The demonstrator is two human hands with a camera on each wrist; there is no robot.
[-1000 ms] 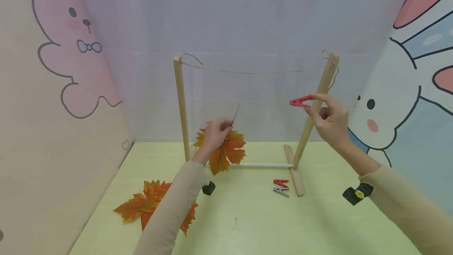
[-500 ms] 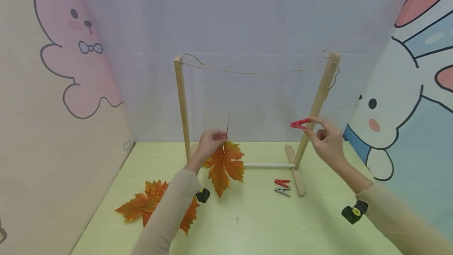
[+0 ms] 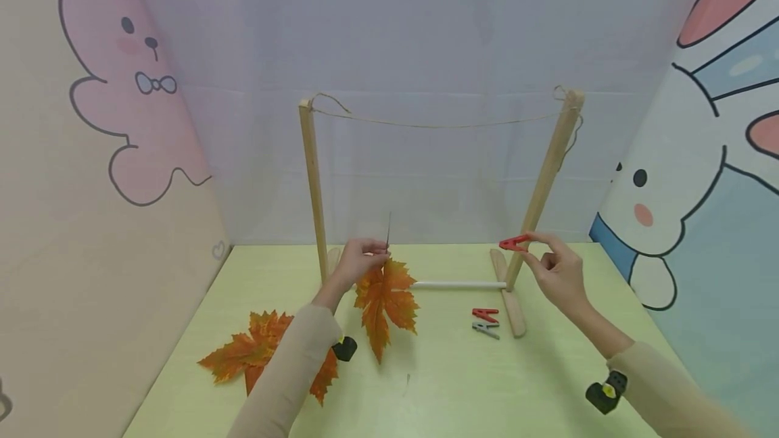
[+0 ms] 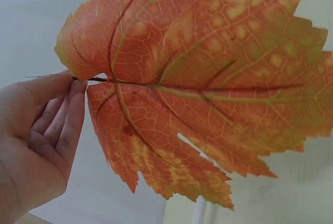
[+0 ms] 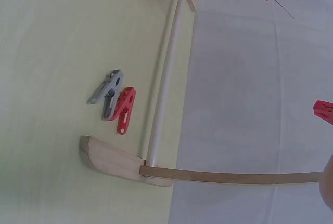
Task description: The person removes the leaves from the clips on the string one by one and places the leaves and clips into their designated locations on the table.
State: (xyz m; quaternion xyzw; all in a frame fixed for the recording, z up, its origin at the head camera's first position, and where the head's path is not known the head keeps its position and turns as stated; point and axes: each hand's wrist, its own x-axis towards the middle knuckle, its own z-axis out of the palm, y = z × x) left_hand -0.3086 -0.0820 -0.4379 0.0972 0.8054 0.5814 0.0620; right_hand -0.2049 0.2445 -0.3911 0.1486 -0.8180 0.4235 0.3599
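My left hand point(image 3: 359, 263) pinches the thin dark stem of an orange maple leaf point(image 3: 385, 306), which hangs point-down above the table. In the left wrist view the leaf point(image 4: 208, 73) fills most of the picture, its stem between thumb and fingers point(image 4: 75, 99). My right hand point(image 3: 558, 272) holds a red clothespin point(image 3: 513, 243) between thumb and index finger, in front of the frame's right post. Only the tip of that clothespin point(image 5: 323, 110) and a bit of the hand show in the right wrist view.
A wooden frame has two posts point(image 3: 313, 188), a sagging string point(image 3: 438, 126) between their tops and a white rod point(image 3: 459, 284) below. A red clothespin point(image 3: 485, 314) and a grey clothespin point(image 3: 485, 330) lie by its right foot point(image 3: 513, 313). More maple leaves point(image 3: 262, 343) lie at left, partly behind my sleeve.
Both hands have come down, the left with the maple leaf and the right with the red clothespin. The leaf now hangs lower, more fully in sight. The clothespins on the table stay put.
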